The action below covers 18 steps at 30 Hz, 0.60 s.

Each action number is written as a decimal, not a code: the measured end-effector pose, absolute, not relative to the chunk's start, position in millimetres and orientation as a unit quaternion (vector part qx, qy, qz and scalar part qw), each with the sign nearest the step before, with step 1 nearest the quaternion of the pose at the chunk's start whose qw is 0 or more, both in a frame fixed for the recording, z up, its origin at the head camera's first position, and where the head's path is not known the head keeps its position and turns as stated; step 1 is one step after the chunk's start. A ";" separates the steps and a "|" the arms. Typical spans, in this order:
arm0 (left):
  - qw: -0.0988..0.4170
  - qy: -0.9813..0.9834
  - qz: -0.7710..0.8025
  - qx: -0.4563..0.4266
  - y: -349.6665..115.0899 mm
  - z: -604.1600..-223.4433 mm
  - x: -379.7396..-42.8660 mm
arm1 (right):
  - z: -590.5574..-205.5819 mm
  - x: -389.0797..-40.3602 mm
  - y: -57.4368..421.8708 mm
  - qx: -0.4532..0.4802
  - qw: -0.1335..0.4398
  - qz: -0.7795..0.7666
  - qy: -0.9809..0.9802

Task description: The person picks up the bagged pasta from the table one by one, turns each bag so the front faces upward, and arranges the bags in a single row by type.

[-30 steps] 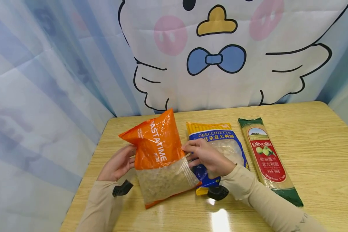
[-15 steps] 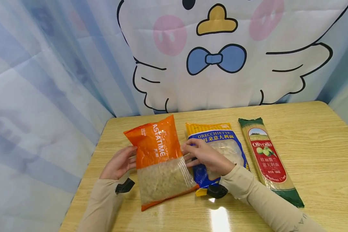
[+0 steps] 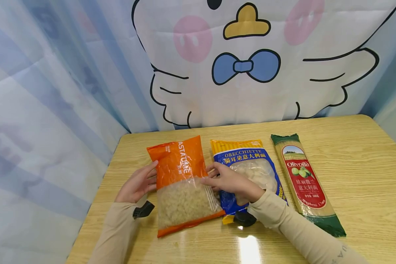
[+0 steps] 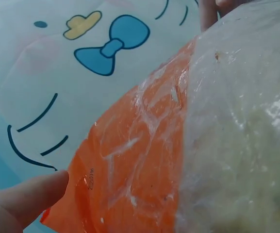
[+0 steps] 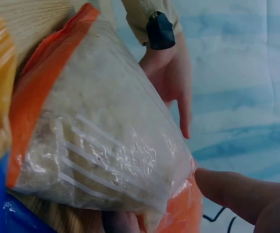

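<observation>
An orange and clear bag of pasta (image 3: 188, 201) leans between my two hands at the left of the table, its printed top away from me. My left hand (image 3: 136, 185) holds its left edge, the thumb on the orange part and the other fingers along the side. On the opposite edge, my right hand (image 3: 231, 179) grips the bag with the thumb in front; in the right wrist view some fingers (image 5: 123, 222) show beneath it. A blue and yellow bag of orecchiette (image 3: 257, 172) lies partly under my right hand.
A long pack of spaghetti (image 3: 308, 183) with green ends lies slanted at the right. All the packs are on a wooden table (image 3: 366, 176). Behind the table hangs a curtain (image 3: 250, 102) with a cartoon character, and more curtain runs down the left side.
The bag of pasta has come down lower and its top has shifted slightly right, the bag now straighter. Both hands have stayed at its sides; the right thumb has moved onto its front.
</observation>
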<state>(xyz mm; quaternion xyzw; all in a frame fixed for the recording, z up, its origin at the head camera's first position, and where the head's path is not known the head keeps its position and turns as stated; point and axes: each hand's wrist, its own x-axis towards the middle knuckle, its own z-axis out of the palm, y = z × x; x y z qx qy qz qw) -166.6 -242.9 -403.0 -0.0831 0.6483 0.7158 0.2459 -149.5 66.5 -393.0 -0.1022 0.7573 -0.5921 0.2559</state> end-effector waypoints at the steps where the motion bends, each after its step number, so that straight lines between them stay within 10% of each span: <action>1: 0.244 0.651 0.714 -0.087 -242.3 -403.7 -167.7 | -393.2 -149.1 66.3 -0.105 0.253 -0.583 0.764; 18: 0.156 0.712 0.676 -0.108 -247.1 -395.9 -157.8 | -385.0 -148.9 69.5 -0.120 0.225 -0.558 0.789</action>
